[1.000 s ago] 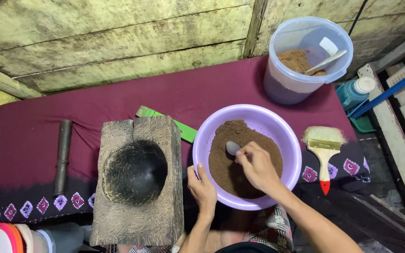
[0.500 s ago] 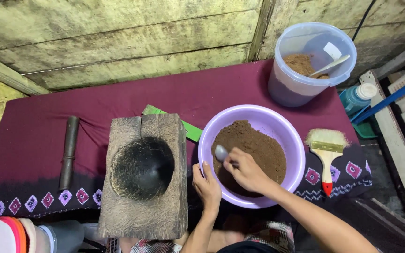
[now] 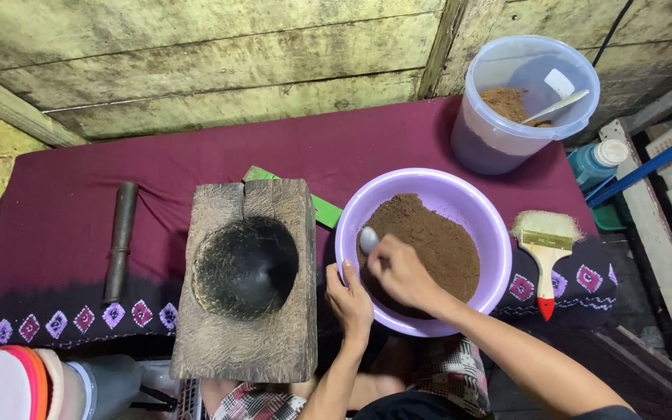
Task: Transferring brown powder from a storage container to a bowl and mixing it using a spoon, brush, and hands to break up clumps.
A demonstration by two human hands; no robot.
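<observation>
1. Under the right hand, a metal spoon is pinched between thumb and fingers; its bowl points up and away from the knuckles, resting at the near-left edge of the brown powder in the purple basin.
2. Just beside that grip, the left hand clasps the basin's near rim, thumb over the lip, fingers curled outside. It holds the basin only, nothing else.
3. Risk one, as I judge it: the spoon works close to the rim on the side nearest the wrist. A brisk scoop there could flick powder over the lip onto the maroon cloth or the person's lap.
4. Risk two: the basin overhangs the table's near edge below the left hand. If that clasp loosens while the spoon presses down, the basin may tip toward the body.
5. Risk three: carrying a heaped spoon leftward from the grip to the wooden block's dark hollow crosses a gap; a tilted spoon would shed powder between them.
6. Farther from both hands, the paintbrush, the lidless tub and the pestle lie well apart and seem unlikely to be knocked.
</observation>
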